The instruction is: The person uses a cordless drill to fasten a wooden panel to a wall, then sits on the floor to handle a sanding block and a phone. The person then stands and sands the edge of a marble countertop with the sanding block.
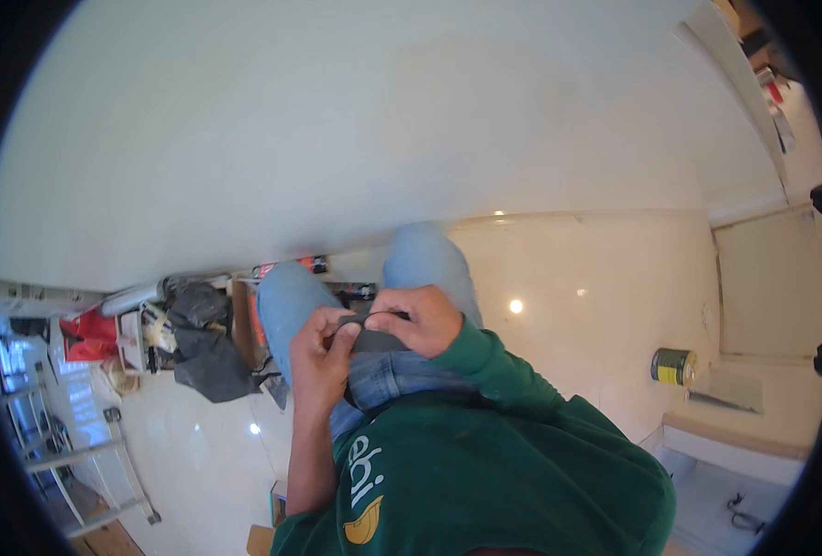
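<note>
Both my hands meet in front of my waist, above my jeans-clad thighs. My left hand and my right hand pinch a small flat black object between them, its top edge a thin dark strip stretched between the fingers. What the object is cannot be told. My green sleeves and green top fill the lower middle of the view. I stand facing a plain white wall.
A glossy cream tiled floor spreads to the right. A small tin can stands near a low step at the right. At the left lie black bags, red items and clutter along the wall, with a metal ladder lower left.
</note>
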The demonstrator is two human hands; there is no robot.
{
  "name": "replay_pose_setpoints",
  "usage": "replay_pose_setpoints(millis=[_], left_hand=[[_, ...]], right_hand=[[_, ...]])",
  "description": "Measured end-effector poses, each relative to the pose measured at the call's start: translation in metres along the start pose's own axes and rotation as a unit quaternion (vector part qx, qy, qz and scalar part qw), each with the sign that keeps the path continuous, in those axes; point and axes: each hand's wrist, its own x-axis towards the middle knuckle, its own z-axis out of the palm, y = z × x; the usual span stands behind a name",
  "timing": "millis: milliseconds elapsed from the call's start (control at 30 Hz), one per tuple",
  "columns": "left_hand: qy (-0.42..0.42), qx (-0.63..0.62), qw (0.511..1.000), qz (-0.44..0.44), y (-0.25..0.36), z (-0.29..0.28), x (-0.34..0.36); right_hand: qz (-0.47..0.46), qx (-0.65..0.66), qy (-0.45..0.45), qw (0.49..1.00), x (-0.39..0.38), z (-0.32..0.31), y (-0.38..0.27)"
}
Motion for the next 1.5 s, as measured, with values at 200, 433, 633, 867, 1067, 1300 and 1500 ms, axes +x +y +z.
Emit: replay_pose_setpoints(millis=[200, 433, 633, 867, 1067, 1300, 1500], left_hand=[[-0.081, 0.000, 0.993, 0.085, -0.003, -0.008, 0.003], [-0.022, 0.132, 0.981, 0.143, -0.020, -0.004, 0.003], [-0.030, 0.158, 0.971, 0.179, -0.013, 0.003, -0.002], [0.046, 0.232, 0.958, 0.164, 0.007, 0.004, -0.008], [0.073, 0.234, 0.944, 0.223, 0.015, 0.009, -0.009], [0.052, 0.213, 0.945, 0.244, 0.020, -0.001, -0.015], [0.054, 0.195, 0.951, 0.234, 0.013, 0.004, -0.013]], right_hand=[[-0.094, -0.012, 0.031, 0.995, -0.001, 0.008, 0.008], [-0.060, -0.031, 0.056, 0.996, -0.006, 0.024, 0.008], [-0.059, 0.039, 0.031, 0.997, -0.006, 0.022, 0.018], [-0.064, 0.072, 0.032, 0.995, -0.007, 0.012, 0.021], [-0.047, 0.067, 0.070, 0.994, -0.008, 0.011, 0.010], [-0.087, 0.143, 0.007, 0.986, -0.011, -0.002, 0.011], [-0.089, 0.105, 0.090, 0.986, -0.012, 0.006, 0.016]])
